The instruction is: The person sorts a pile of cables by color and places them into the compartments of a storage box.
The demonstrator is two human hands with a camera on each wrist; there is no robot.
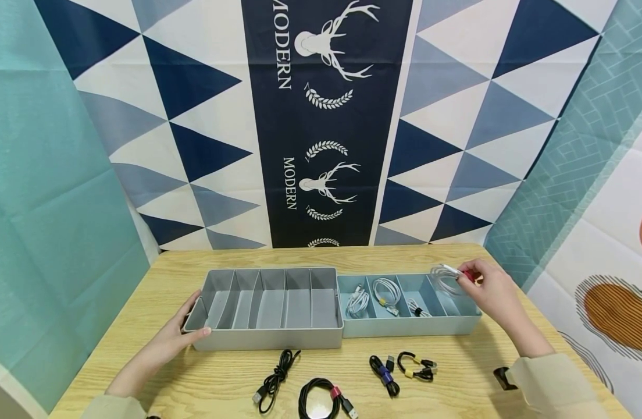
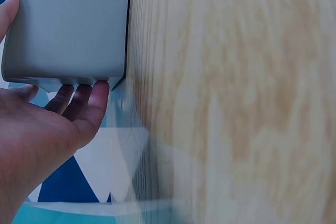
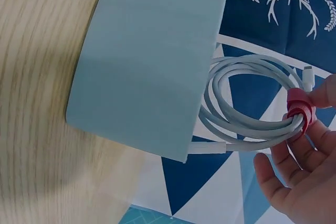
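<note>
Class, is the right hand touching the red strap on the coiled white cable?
Touching: the right wrist view shows the right hand pinching the red strap, its thumb directly against it.

The wooden table is spanning the lower frame; grey box sitting left of centre, blue box butting up at right, and at lower middle, a black cable, red-tied coil, purple-tied bundle, yellow-tied cable, all lying there!
</note>
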